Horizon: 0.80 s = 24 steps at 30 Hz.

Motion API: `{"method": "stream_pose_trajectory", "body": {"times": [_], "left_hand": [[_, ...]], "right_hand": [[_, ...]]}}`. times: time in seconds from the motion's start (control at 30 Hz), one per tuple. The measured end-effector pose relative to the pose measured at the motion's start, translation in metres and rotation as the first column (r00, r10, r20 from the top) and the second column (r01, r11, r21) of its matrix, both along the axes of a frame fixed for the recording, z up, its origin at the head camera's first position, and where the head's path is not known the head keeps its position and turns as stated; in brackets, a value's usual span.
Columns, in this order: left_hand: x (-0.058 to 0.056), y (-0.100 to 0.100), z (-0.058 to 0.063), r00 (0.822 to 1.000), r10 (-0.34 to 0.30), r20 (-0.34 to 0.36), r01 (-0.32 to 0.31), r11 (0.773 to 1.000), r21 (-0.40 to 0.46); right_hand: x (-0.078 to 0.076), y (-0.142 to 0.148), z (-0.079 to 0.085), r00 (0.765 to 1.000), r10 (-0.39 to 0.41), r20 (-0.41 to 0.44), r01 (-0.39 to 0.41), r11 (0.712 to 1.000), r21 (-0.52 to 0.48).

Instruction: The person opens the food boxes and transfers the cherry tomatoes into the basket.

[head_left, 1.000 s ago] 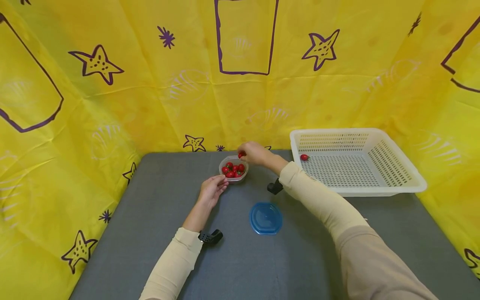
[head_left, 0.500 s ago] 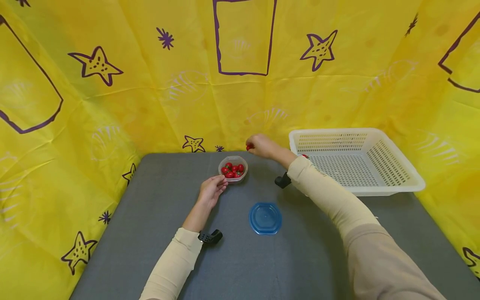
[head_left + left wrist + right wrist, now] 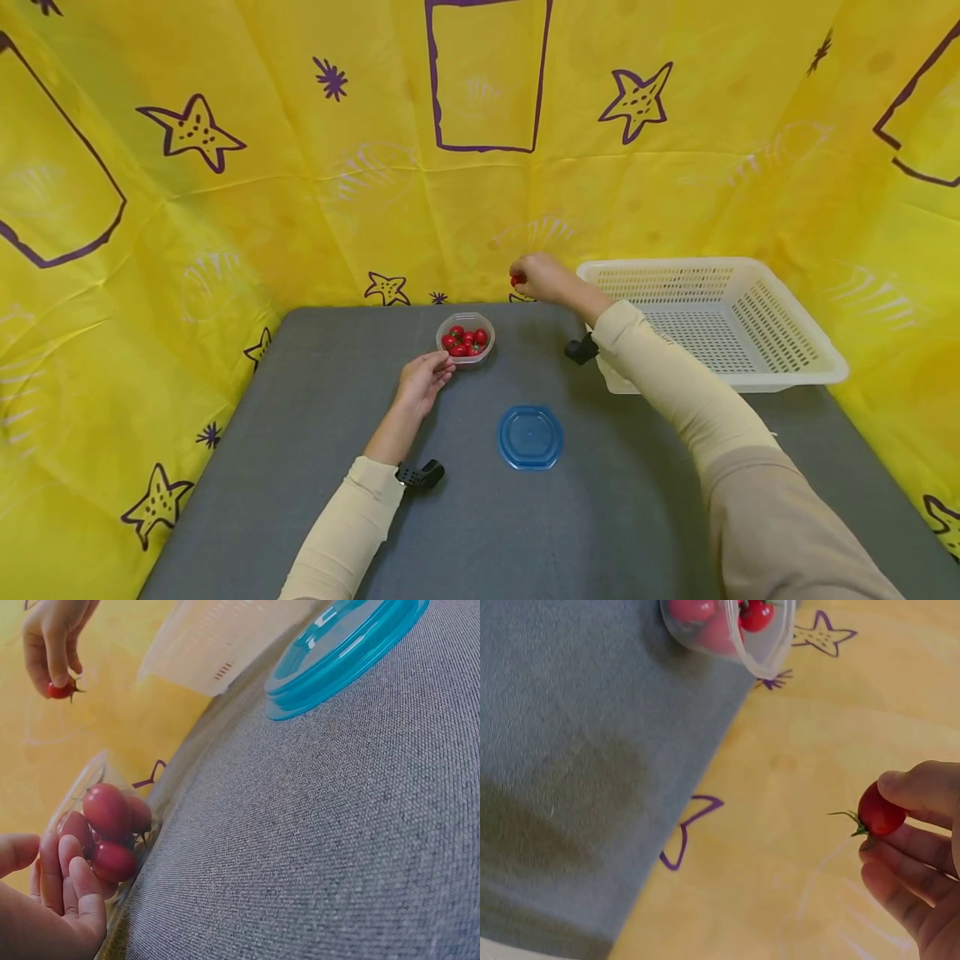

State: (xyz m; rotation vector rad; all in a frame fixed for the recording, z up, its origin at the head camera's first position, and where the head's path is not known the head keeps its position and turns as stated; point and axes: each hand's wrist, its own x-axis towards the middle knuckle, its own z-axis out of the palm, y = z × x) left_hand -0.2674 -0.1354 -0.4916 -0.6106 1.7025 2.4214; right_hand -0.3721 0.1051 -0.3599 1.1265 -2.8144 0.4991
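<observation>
While right hand (image 3: 543,277) pinches one tomato (image 3: 881,810), already out, several tomatoes (image 3: 468,338) left in tub (image 3: 468,360) just beyond left hand (image 3: 424,377), relaxed, touching tub; lid (image 3: 530,437) off, nearer person than right hand; basket (image 3: 787,382) to its right.

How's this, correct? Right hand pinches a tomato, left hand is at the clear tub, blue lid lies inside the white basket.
No: the blue lid lies on the gray table, outside the white basket, per the head view. The right hand pinching a tomato and left hand at the clear tub are correct.
</observation>
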Motion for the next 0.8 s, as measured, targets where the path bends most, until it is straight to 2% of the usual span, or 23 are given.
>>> {"method": "stream_pose_trajectory", "body": {"times": [0.23,0.63,0.8], "left_hand": [[0.001,-0.001,0.000,1.000,0.000,0.011,0.000,1.000,-0.001],[0.000,0.000,-0.001,1.000,0.007,0.005,-0.007,1.000,-0.002],[0.000,0.000,0.001,1.000,-0.001,0.002,0.001,1.000,-0.016]], "right_hand": [[-0.004,0.012,0.004,0.999,-0.023,0.025,0.023,1.000,0.014],[-0.010,0.037,0.012,0.996,-0.085,0.022,0.084,0.996,0.043],[-0.015,0.049,0.013,0.996,-0.087,0.019,0.087,0.996,0.030]]}}
